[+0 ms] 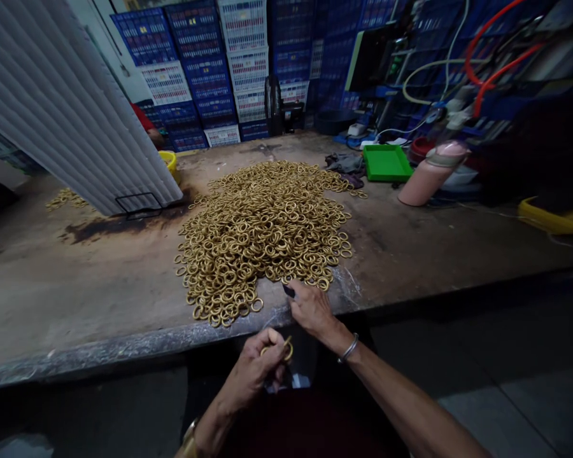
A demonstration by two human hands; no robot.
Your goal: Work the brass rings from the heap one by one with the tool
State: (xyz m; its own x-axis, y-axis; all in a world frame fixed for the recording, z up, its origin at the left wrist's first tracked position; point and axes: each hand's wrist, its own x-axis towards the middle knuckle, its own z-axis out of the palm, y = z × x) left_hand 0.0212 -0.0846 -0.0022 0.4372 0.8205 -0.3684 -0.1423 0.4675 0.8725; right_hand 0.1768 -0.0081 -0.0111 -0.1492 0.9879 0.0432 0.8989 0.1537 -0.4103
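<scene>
A heap of brass-coloured rings (267, 222) lies across the middle of the worktable, spilling down toward its front edge. My left hand (262, 359) is just in front of that edge, its fingers closed on a few of the brass rings (289, 350). Above and to the right, my right hand (310, 308) is at the near side of the heap. Its fingers are closed on a small flat black piece (289, 291), whose kind I cannot make out. Part of that piece is hidden by the fingers.
A tall grey ribbed panel (90, 114) stands at left on a wire foot. Beyond the heap are a dark cloth (346, 164), a green tray (386, 163) and a pink bottle (432, 175). Blue and white crates (248, 70) are stacked behind. Part of another person (148, 124) shows behind the panel.
</scene>
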